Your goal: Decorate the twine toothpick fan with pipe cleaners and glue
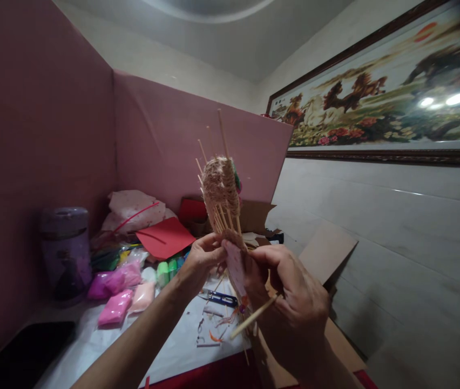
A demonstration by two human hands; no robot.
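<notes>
I hold up a small woven piece [221,190]: several thin wooden sticks standing from a flat pinkish base, wrapped with beige yarn, with a bit of green and pink behind it. My left hand [201,262] pinches the base of the sticks from the left, fingers closed. My right hand [290,294] grips the pinkish base from the right and also has a loose wooden stick [254,316] tucked between its fingers, pointing down-left.
On the white table sheet [181,346] lie small scissors [220,297], yarn scraps, pink clay packets [114,308], green bottles [167,270], red paper [165,237] and a purple jar [66,248]. Pink divider panels [39,124] stand left and behind. Cardboard [327,248] leans at right.
</notes>
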